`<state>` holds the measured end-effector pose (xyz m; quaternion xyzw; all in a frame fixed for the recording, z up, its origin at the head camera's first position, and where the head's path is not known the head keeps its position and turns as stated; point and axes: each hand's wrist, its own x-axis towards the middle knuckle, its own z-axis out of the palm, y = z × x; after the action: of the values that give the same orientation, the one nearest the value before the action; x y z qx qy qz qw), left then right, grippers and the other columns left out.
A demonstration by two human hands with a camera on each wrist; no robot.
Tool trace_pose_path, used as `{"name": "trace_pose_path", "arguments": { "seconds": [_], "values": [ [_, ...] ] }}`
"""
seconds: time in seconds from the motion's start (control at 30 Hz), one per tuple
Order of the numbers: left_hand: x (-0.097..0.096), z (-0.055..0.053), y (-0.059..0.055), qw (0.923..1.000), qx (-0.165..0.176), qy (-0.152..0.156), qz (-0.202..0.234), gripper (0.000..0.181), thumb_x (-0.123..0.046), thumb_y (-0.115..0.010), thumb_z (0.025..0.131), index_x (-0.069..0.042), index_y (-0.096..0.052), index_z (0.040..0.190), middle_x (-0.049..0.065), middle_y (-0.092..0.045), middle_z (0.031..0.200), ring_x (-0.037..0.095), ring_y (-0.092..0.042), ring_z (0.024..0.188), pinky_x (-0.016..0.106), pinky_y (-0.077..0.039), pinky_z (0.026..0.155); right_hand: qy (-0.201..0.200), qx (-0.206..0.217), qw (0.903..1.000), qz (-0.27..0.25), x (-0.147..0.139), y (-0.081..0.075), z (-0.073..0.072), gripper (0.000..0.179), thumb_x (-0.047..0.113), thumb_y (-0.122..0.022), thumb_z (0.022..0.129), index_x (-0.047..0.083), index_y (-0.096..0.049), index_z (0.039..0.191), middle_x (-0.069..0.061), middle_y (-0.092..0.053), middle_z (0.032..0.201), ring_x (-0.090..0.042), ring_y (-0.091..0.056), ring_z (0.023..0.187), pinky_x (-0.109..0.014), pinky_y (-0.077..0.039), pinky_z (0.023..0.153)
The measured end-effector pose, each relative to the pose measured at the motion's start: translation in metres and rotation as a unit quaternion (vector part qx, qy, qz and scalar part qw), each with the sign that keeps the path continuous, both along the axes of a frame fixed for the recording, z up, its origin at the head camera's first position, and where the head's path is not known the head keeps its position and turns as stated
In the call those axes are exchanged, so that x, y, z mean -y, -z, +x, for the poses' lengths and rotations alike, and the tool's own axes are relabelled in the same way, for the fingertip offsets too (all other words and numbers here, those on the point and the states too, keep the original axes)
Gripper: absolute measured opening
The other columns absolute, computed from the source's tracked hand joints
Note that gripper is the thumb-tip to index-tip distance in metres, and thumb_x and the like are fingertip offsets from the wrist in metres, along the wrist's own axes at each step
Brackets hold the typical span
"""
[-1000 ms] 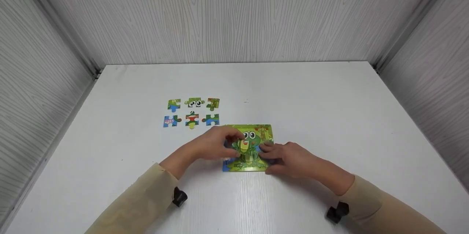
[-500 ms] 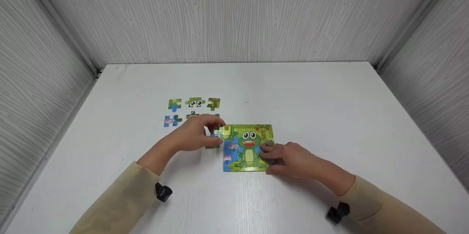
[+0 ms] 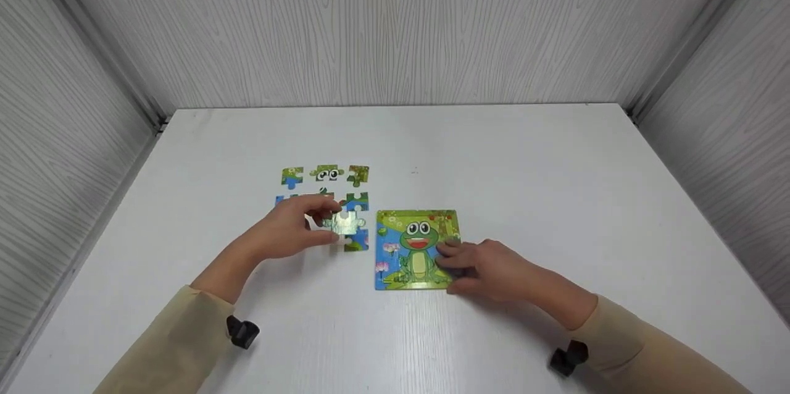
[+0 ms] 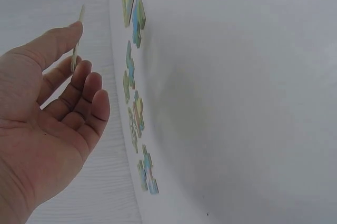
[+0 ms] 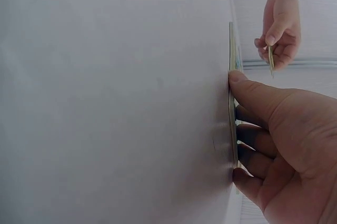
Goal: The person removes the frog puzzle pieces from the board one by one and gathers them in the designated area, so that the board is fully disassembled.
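Note:
My left hand (image 3: 285, 230) pinches a jigsaw puzzle piece (image 3: 345, 223) between thumb and fingers, above the loose pieces. The left wrist view shows the held piece (image 4: 77, 45) edge-on, raised off the table. A square frog puzzle board (image 3: 419, 258) lies flat right of the loose pieces. At its right side my right hand (image 3: 497, 270) grips the edge, thumb near the front corner and curled fingers on top. The right wrist view shows the board (image 5: 232, 50) edge-on under that hand.
Loose pieces lie in rows left of the board: one with eyes (image 3: 327, 173), a green corner (image 3: 292, 176), a brown-green corner (image 3: 358, 174) and several others. My left hand partly covers the lower ones. Wood-grain walls (image 3: 395, 23) enclose the white table (image 3: 524, 165).
My left hand has moved left from over the board to above the loose pieces, carrying the piece. The frog picture is now uncovered. My right hand has stayed at the board's edge.

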<state>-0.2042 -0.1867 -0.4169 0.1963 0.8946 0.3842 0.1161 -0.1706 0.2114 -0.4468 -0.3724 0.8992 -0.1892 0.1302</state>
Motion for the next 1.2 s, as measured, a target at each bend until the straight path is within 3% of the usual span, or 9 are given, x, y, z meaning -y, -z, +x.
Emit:
{"name": "trace_pose_path", "arguments": {
  "seconds": [0.53,0.77,1.2],
  "values": [
    [0.037,0.003,0.017,0.9988,0.024,-0.038,-0.019,0.042,-0.02,-0.082,0.093,-0.009,-0.07,0.132,0.006,-0.064,0.111,0.025,-0.056,0.104,0.041,-0.05,0.089,0.004,-0.006,0.9999,0.008,0.002,0.0,0.001,0.056,0.037,-0.077,0.099,0.012,-0.064,0.147,-0.005,-0.052,0.158,-0.029,-0.048,0.147,-0.056,-0.047,0.108],
    [0.042,0.004,0.022,0.9985,0.033,-0.039,-0.022,0.042,-0.02,-0.081,0.094,-0.009,-0.07,0.133,0.006,-0.064,0.116,0.026,-0.056,0.108,0.045,-0.049,0.098,0.002,-0.006,1.0,0.005,0.001,0.0,0.0,0.055,0.038,-0.075,0.1,0.012,-0.064,0.147,-0.006,-0.052,0.158,-0.031,-0.048,0.147,-0.057,-0.047,0.107],
    [0.043,0.004,0.033,0.9974,0.044,-0.047,-0.033,0.044,-0.022,-0.083,0.091,-0.012,-0.071,0.133,0.004,-0.064,0.121,0.027,-0.054,0.109,0.044,-0.045,0.101,0.018,0.014,0.9997,0.01,0.002,-0.002,0.002,0.056,0.035,-0.078,0.098,0.015,-0.063,0.149,-0.002,-0.052,0.159,-0.028,-0.046,0.148,-0.056,-0.045,0.109]
  ]
}}
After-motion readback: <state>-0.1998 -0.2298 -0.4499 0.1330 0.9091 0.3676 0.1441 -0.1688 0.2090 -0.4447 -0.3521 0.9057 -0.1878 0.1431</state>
